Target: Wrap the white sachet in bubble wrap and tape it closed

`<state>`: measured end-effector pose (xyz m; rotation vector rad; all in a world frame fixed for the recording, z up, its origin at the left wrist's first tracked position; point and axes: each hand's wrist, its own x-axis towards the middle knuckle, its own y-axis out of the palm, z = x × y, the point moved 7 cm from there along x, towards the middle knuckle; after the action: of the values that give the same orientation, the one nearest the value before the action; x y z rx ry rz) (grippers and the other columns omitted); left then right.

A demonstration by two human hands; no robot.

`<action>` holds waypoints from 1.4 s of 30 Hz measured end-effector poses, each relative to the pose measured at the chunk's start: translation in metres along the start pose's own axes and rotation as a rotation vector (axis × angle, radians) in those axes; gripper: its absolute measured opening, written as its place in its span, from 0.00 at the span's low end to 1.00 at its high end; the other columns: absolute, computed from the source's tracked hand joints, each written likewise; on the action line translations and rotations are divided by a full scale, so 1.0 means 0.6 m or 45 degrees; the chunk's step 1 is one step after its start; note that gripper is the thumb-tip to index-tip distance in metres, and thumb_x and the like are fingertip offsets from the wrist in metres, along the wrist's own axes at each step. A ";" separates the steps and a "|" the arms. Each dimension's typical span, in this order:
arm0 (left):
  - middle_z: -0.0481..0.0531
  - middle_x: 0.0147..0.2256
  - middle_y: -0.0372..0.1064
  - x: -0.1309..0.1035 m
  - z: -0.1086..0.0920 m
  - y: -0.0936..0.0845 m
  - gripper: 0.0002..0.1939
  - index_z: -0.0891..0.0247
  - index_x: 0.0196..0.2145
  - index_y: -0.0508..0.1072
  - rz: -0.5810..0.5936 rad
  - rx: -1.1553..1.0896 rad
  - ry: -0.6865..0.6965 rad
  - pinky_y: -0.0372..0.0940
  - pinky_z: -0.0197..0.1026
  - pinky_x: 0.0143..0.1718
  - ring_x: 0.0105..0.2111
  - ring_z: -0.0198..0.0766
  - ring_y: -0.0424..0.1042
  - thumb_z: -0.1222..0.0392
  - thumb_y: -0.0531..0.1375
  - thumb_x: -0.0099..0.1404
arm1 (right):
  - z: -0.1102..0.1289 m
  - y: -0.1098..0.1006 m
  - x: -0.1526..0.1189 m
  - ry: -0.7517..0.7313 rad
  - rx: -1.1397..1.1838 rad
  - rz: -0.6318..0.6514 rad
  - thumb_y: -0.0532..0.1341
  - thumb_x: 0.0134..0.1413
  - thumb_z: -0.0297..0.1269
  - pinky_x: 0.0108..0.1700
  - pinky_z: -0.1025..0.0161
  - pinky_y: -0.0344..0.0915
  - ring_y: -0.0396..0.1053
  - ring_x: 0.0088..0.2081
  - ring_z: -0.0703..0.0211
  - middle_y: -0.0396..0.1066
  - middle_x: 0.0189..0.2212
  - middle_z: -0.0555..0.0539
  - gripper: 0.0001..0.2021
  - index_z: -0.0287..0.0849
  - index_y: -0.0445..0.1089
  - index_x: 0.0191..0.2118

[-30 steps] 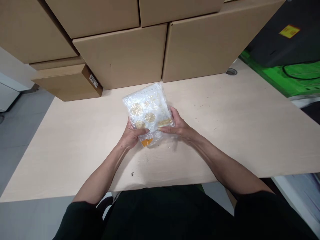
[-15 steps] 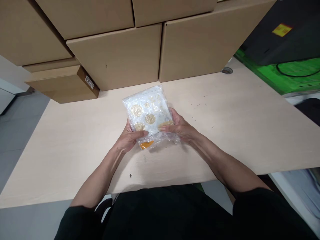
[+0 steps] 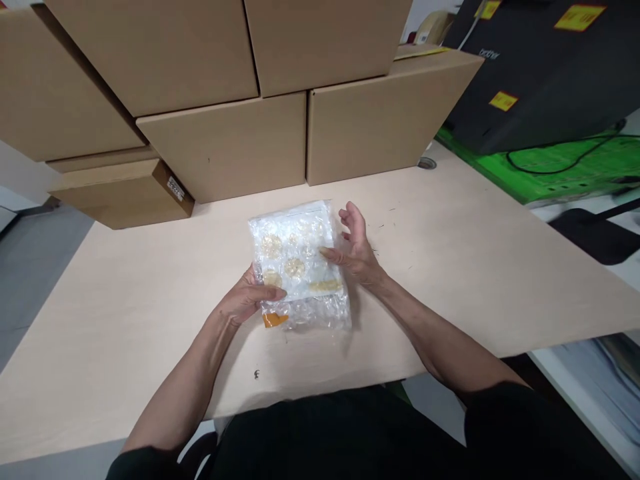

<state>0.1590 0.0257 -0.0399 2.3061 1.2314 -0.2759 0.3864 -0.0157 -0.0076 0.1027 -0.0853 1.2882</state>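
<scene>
A flat packet wrapped in clear bubble wrap [image 3: 296,261] lies in the middle of the pale wooden table [image 3: 150,313], with round yellowish patches showing through and a strip of orange tape [image 3: 275,320] at its near left corner. My left hand [image 3: 246,301] grips the packet's near left edge, thumb on top. My right hand [image 3: 355,248] is at the packet's right edge with fingers spread; only its fingertips touch the wrap.
Stacked cardboard boxes [image 3: 225,143] line the back of the table, one small box with a white label [image 3: 120,193] at the left. A black device with yellow stickers [image 3: 530,73] and a green mat [image 3: 565,163] with a black cable are at the right.
The packet has come down from a tilted hold to lie nearly flat on the table. My right hand has let go of its edge and opened. The view has shifted upward.
</scene>
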 end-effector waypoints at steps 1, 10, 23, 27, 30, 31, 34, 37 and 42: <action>0.51 0.34 0.79 0.000 0.003 0.001 0.30 0.61 0.44 0.76 0.004 0.004 -0.013 0.73 0.40 0.34 0.31 0.41 0.79 0.70 0.76 0.41 | -0.003 0.008 -0.001 0.042 0.086 0.073 0.74 0.40 0.60 0.71 0.34 0.45 0.40 0.74 0.38 0.47 0.73 0.42 0.58 0.56 0.43 0.73; 0.58 0.40 0.81 0.011 -0.001 -0.006 0.33 0.62 0.49 0.76 -0.028 -0.040 0.085 0.74 0.48 0.44 0.42 0.53 0.81 0.67 0.76 0.43 | -0.041 0.079 -0.036 0.311 0.380 0.380 0.74 0.48 0.46 0.64 0.41 0.66 0.69 0.60 0.45 0.70 0.59 0.46 0.35 0.54 0.62 0.60; 0.62 0.42 0.81 0.011 0.004 0.005 0.24 0.67 0.43 0.81 -0.049 -0.036 0.100 0.73 0.53 0.47 0.40 0.54 0.81 0.64 0.76 0.46 | -0.044 0.072 -0.039 0.328 0.402 0.251 0.78 0.40 0.44 0.64 0.41 0.67 0.65 0.64 0.43 0.63 0.65 0.46 0.48 0.57 0.54 0.66; 0.62 0.42 0.81 0.012 0.013 0.010 0.23 0.67 0.44 0.81 0.030 -0.043 0.056 0.73 0.54 0.47 0.42 0.56 0.80 0.63 0.75 0.48 | -0.050 0.074 -0.041 0.333 0.392 0.290 0.78 0.40 0.44 0.65 0.39 0.65 0.60 0.67 0.42 0.57 0.68 0.48 0.55 0.63 0.45 0.69; 0.60 0.42 0.81 0.011 0.014 0.017 0.23 0.66 0.44 0.80 -0.009 -0.087 0.100 0.73 0.53 0.48 0.43 0.55 0.80 0.62 0.75 0.49 | -0.050 0.076 -0.037 0.331 0.414 0.303 0.78 0.40 0.44 0.63 0.39 0.67 0.63 0.65 0.41 0.62 0.65 0.48 0.51 0.63 0.50 0.66; 0.60 0.42 0.81 0.009 0.015 0.021 0.25 0.66 0.45 0.79 -0.015 -0.103 0.111 0.73 0.52 0.49 0.44 0.54 0.80 0.62 0.76 0.48 | -0.049 0.073 -0.034 0.313 0.420 0.274 0.77 0.40 0.44 0.63 0.39 0.67 0.63 0.65 0.41 0.62 0.65 0.48 0.49 0.62 0.52 0.66; 0.57 0.42 0.80 0.005 0.020 0.035 0.34 0.62 0.51 0.75 -0.022 -0.123 0.104 0.73 0.52 0.49 0.44 0.51 0.80 0.65 0.77 0.45 | -0.051 0.062 -0.027 0.310 0.420 0.169 0.77 0.41 0.45 0.63 0.38 0.66 0.64 0.64 0.40 0.64 0.63 0.48 0.47 0.60 0.53 0.65; 0.55 0.42 0.79 0.003 0.028 0.037 0.41 0.60 0.54 0.71 -0.077 -0.107 0.075 0.73 0.49 0.45 0.42 0.49 0.80 0.70 0.77 0.41 | -0.056 0.057 -0.026 0.345 0.375 0.135 0.76 0.42 0.48 0.63 0.37 0.66 0.63 0.64 0.40 0.63 0.64 0.47 0.48 0.60 0.51 0.67; 0.53 0.42 0.78 0.005 0.030 0.021 0.42 0.59 0.54 0.69 -0.190 -0.130 0.124 0.73 0.47 0.41 0.40 0.48 0.79 0.73 0.75 0.40 | -0.053 0.071 -0.032 0.327 0.324 0.311 0.80 0.33 0.43 0.66 0.37 0.61 0.57 0.68 0.39 0.55 0.69 0.45 0.62 0.62 0.43 0.71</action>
<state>0.1717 0.0125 -0.0521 2.1668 1.4346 -0.1503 0.3405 -0.0184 -0.0402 0.1470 0.2950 1.5419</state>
